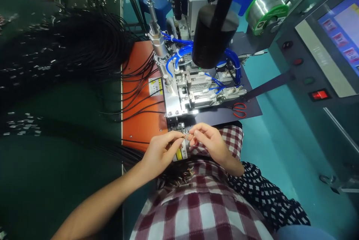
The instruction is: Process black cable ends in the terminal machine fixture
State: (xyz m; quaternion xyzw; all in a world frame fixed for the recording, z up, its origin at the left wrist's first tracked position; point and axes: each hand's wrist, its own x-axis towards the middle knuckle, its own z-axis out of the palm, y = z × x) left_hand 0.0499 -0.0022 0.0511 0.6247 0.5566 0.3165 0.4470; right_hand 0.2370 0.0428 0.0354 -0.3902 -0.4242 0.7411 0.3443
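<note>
In the lower middle of the head view, my left hand (162, 151) and my right hand (212, 143) meet with fingertips pinched close together. Whatever small piece lies between them is too tiny to name. Just beyond the fingers is the near end of a metal machine fixture (173, 107). Under my left fingers shows a white and yellow label (181, 152). Several black cables (140, 111) run from the left across an orange plate (144, 127) into the fixture's side.
A big bundle of black cables (92, 45) covers the dark table at left, with small metal pieces (25, 124) near it. A black cylinder (214, 38) overhangs the machine. Red-handled scissors (239, 110), a solder wire spool (266, 9) and a control panel (319, 60) are at right.
</note>
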